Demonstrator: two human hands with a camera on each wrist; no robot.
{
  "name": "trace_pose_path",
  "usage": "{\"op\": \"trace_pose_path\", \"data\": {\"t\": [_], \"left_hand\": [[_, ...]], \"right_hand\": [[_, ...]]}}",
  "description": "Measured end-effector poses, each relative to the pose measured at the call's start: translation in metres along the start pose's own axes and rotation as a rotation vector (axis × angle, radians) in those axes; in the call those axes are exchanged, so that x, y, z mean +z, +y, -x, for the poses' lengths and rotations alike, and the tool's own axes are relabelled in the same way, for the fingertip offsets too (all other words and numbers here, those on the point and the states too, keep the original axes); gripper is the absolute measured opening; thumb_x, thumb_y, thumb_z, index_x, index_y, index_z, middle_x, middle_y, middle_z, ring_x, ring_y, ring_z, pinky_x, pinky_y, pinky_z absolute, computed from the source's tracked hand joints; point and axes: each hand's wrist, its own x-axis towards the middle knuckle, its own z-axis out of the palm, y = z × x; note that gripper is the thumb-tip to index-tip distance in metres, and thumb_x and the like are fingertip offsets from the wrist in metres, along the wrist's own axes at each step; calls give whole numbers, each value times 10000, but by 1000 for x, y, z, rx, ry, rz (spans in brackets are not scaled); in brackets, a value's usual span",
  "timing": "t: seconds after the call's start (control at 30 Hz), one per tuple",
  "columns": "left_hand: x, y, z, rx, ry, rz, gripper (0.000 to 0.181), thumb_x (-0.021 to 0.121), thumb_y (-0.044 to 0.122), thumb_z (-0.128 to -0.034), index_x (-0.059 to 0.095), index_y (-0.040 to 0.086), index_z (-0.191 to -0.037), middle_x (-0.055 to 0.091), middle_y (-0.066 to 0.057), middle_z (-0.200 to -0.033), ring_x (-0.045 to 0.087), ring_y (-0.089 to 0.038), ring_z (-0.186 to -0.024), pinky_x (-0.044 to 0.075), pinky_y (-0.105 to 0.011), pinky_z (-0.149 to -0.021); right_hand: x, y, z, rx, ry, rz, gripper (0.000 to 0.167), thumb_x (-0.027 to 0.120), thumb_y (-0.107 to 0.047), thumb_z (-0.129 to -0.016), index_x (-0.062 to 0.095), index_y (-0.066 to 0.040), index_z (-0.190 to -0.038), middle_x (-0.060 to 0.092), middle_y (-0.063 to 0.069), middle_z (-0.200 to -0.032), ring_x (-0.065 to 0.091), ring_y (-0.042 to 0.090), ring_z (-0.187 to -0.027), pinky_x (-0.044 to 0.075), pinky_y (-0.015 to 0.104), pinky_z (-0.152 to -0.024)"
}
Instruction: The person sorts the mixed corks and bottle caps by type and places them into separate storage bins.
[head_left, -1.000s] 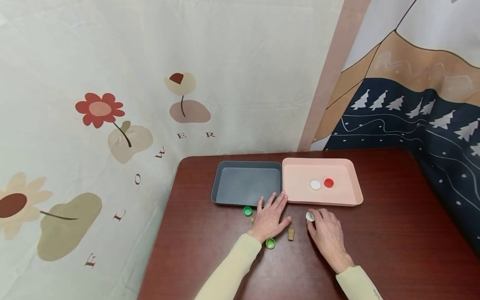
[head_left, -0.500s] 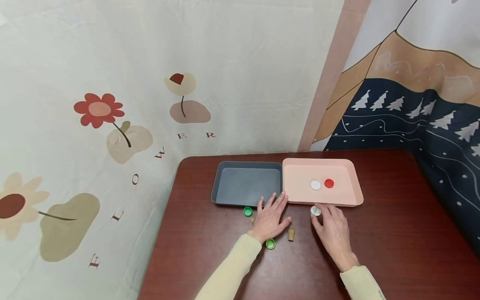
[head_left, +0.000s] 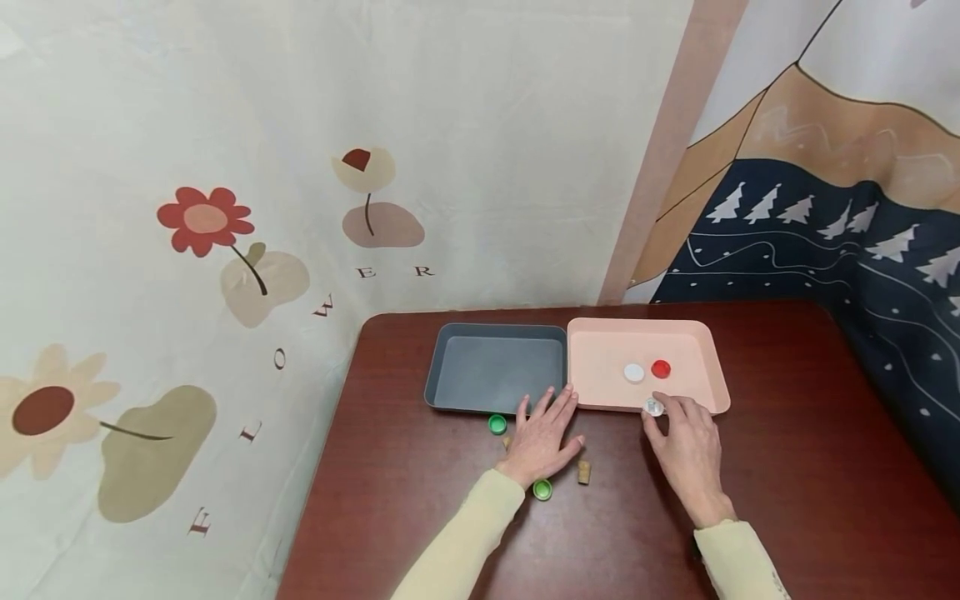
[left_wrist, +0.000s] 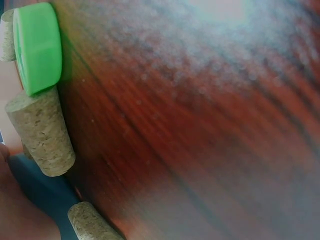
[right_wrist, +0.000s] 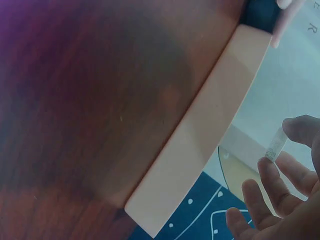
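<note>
Between thumb and fingertips, my right hand [head_left: 688, 454] pinches a white bottle cap [head_left: 653, 407], over the front edge of the pink tray [head_left: 596, 346]. The right wrist view shows that cap [right_wrist: 278, 142] edge-on, with ridged sides, above the tray wall. Inside the pink tray lie another white cap [head_left: 633, 372] and a red cap [head_left: 661, 368]. My left hand [head_left: 538, 443] is spread with straight fingers, its fingertips by the near edges of the two trays. Around it are two green caps [head_left: 497, 424], a cork [head_left: 583, 472] and a second cork [head_left: 507, 442], partly hidden.
A dark grey tray [head_left: 495, 367] stands against the left side of the pink one. Both sit on the reddish-brown table [head_left: 795, 433], near its back edge. A printed curtain [head_left: 510, 150] hangs behind. Corks [left_wrist: 42, 135] and a green cap [left_wrist: 40, 47] appear close up in the left wrist view.
My right hand has moved right and forward with the white cap, from the table in front of the pink tray to its front edge. The left hand has stayed in place.
</note>
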Motion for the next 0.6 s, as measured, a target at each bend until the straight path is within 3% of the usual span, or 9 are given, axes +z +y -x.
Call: {"op": "trace_pose_path", "data": {"t": [0.47,0.6], "left_hand": [[0,1,1,-2,-1,26,708,458,538,-1053,293,202,-1654,205,79,-1715,222,-208,-1567,193,-601,-1202],[1,1,1,-4,-1,22,709,456,539,-1053,291,204,-1655,203,80,-1715,220,-207,-1568,194,-601,-1201]], "right_hand": [[-5,22,-23,63,-24,27,351,824,-76,-829,720,47,-1141,653,266,-1025,586,504,-997,446,643,-778],[-5,31,-30,118,-75,38,351,804,-83,-853,704,58,-1158,640,286,-1060,575,504,-994,441,646,-773]]}}
